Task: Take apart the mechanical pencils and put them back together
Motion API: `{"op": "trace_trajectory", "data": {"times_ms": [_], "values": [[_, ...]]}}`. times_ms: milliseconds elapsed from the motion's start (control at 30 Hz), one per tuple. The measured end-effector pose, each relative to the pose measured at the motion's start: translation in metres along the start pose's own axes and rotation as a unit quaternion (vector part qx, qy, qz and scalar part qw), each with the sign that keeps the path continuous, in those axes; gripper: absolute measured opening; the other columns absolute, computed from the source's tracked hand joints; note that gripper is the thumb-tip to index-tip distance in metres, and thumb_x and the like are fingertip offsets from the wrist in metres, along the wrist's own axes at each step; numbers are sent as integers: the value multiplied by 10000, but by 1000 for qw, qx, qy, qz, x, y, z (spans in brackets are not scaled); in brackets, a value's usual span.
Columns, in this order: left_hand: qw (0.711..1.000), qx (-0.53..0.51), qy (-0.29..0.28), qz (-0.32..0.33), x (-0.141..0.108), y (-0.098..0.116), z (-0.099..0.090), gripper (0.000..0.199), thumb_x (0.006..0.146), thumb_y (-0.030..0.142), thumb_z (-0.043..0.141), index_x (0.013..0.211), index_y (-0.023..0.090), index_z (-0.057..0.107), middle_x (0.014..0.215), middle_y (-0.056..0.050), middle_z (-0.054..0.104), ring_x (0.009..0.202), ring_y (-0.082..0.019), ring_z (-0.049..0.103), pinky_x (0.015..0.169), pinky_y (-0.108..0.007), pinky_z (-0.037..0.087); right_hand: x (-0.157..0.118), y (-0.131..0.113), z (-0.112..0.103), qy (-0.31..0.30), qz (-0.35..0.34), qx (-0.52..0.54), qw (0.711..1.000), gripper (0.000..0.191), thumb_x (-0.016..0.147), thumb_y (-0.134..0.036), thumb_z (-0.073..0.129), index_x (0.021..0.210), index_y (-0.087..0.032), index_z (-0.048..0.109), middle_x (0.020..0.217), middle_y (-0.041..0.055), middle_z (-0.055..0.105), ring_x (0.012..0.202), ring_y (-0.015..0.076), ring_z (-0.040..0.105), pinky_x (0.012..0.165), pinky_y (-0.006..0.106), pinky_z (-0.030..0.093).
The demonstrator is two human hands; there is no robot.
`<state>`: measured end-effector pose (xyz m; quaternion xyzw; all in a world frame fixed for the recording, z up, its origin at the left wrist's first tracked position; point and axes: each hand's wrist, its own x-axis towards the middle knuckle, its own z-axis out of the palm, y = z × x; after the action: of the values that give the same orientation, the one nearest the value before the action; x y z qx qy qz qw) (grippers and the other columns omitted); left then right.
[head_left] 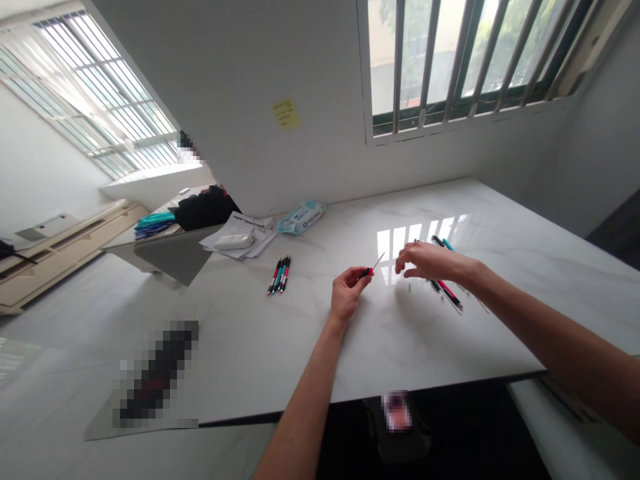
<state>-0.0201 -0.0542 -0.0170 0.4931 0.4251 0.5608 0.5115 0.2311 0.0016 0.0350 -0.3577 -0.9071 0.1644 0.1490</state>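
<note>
Far left on my feed there's a slatted window [100, 100], and below it, at the table's far corner, a teal cloth [155, 222] sits beside a black bag [203, 208]. Closer to the lens is a pixelated blob [157, 373] lying on the white marble-look table [480, 347] (blurred out, so no clue what it is from here). Moving right, there's a loose stack of papers [240, 245] with a white plastic gadget [234, 241] on top, then a blue-and-white packet [301, 217] against the wall. A yellow sticky note [287, 115] is stuck above them, and a tight bunch of pens [279, 275] lies on the table, well apart from both hands.

Mid-frame, the left hand [350, 293] has its fingers closed around a slim red-and-black tool [367, 271], with the thin metal tip angled up and to the right. It might be a small screwdriver, but it's too small on my screen to swear to it. The right hand [430, 261] is half open, fingers loosely curved, and seems to have nothing in it. It's right over some loose pens [449, 293], though I can't tell if it's touching them. A barred window [465, 53] fills the top right.
</note>
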Motion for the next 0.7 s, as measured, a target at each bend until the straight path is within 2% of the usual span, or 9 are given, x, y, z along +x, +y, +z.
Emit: {"op": "trace_trajectory", "data": {"times_ms": [67, 133, 267, 400, 533, 700], "values": [[1000, 1, 2, -3, 0, 1, 1, 307, 736, 349, 894, 975, 186, 790, 964, -84, 813, 874, -195, 741, 909, -369, 581, -6, 5, -2, -40, 18, 3, 999, 138, 768, -150, 822, 856, -257, 816, 837, 45, 762, 737, 226, 681, 692, 330, 455], [1000, 6, 7, 0, 0, 2, 2, 313, 739, 357, 890, 980, 184, 791, 964, -86, 813, 845, -193, 735, 887, -373, 584, -8, 6, 3, -66, 29, 15, 997, 137, 757, -118, 808, 792, -250, 803, 758, 26, 741, 641, 192, 642, 638, 314, 415], [1000, 6, 20, 9, 1, 1, 2, 324, 740, 358, 884, 993, 179, 787, 979, -91, 813, 835, -191, 730, 865, -371, 583, -1, -4, 17, -81, 11, 13, 997, 137, 818, -125, 716, 762, -240, 764, 743, 22, 728, 646, 180, 619, 642, 309, 388], [999, 11, 31, 12, 2, -1, 0, 322, 737, 348, 878, 991, 176, 778, 969, -88, 813, 811, -183, 722, 856, -370, 581, 7, -19, 28, -90, 22, -21, 995, 91, 790, -134, 672, 774, -213, 714, 773, 45, 716, 652, 174, 581, 623, 304, 350], [999, 13, 35, 14, 2, 0, 0, 311, 746, 340, 867, 992, 179, 764, 969, -88, 814, 843, -196, 734, 859, -373, 580, 9, -30, 38, -64, 17, -55, 996, 87, 832, -157, 588, 775, -192, 644, 795, 67, 679, 645, 164, 521, 611, 314, 290], [999, 30, 33, 20, 3, -2, 0, 295, 761, 342, 854, 988, 177, 764, 975, -92, 811, 881, -216, 744, 841, -371, 583, 8, -31, 48, -20, 23, -7, 1000, 266, 959, -168, 438, 721, -197, 553, 687, 33, 588, 607, 148, 442, 622, 319, 274]]}}
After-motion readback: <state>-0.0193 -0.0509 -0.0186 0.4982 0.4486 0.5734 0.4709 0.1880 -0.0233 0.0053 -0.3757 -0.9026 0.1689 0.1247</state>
